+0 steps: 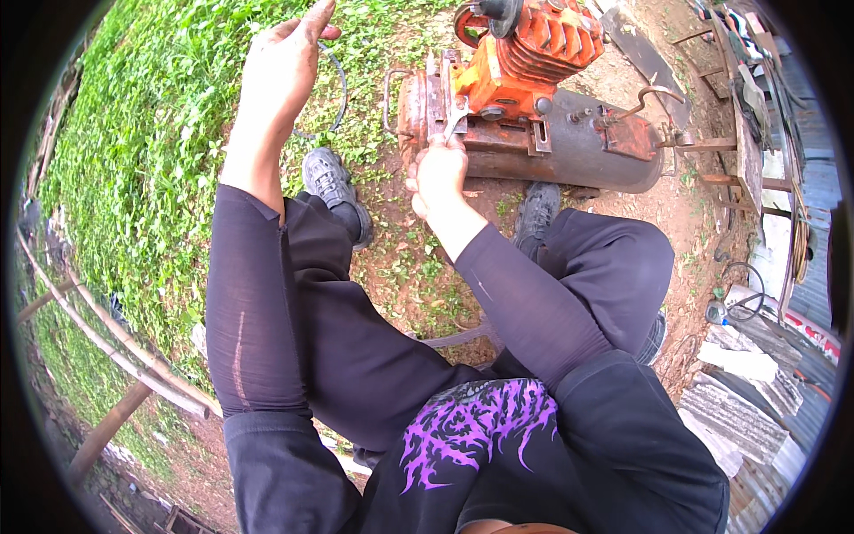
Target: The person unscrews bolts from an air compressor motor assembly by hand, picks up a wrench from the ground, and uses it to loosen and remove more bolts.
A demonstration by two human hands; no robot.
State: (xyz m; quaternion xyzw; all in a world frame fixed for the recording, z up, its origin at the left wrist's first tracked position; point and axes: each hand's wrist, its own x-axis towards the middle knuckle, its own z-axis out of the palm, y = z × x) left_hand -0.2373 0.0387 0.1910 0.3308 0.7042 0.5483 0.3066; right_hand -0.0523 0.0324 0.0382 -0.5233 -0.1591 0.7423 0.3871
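Observation:
An orange finned compressor pump (525, 67) sits on top of a rusty cylindrical air tank (578, 147) in front of me. My right hand (439, 178) is closed around a silver wrench (456, 117). The wrench's jaw end reaches the lower left of the pump, by the rusty mounting bracket (436, 98); whether it grips a bolt there I cannot make out. Off to the left and away from the machine, my left hand (283, 67) is raised over the grass, fingers stretched out and nothing seen in it.
A thin dark hose (342, 89) curves through the grass beside the tank. Along the right stand wooden frames (743, 116) and corrugated metal sheets (814, 249), with broken roofing pieces (734, 418) below. Bamboo poles (133, 365) cross at the left. My shoes (334, 187) are close to the tank.

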